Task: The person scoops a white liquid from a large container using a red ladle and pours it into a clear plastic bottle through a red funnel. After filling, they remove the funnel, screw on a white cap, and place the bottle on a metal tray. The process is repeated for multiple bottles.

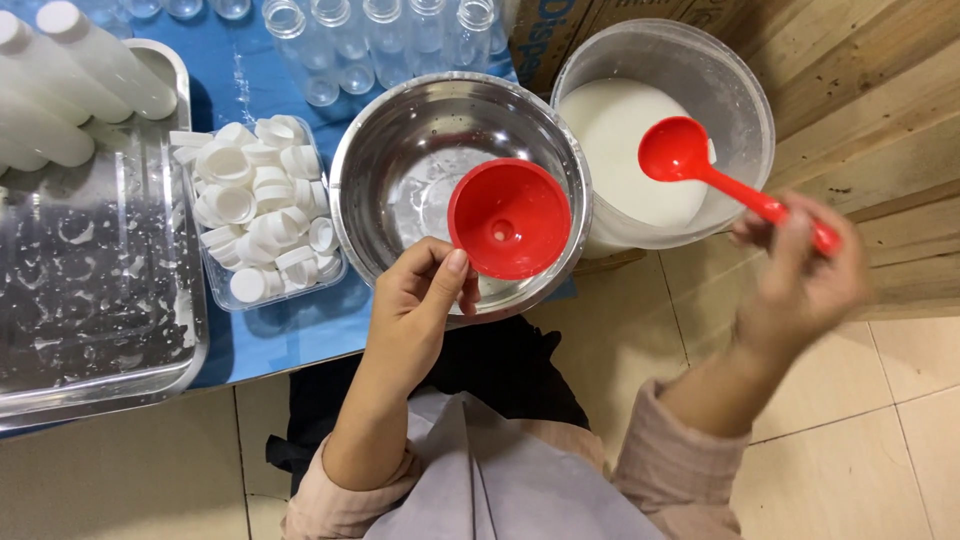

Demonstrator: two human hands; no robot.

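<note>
My left hand (420, 300) grips a bottle hidden under a red funnel (510, 218), held over a wet steel bowl (400, 130). My right hand (800, 275) holds the handle of a red ladle (683, 152). The ladle's cup hangs above a round plastic tub (740, 90) of white liquid (620, 130). The hand looks blurred. The bowl holds only a little liquid at its bottom.
A clear box of white caps (258, 205) stands left of the bowl. Several empty clear bottles (375, 40) line the back of the blue table. Filled white bottles (70, 70) lie on a wet steel tray (100, 290) at far left. Wooden planks (860, 90) stand at right.
</note>
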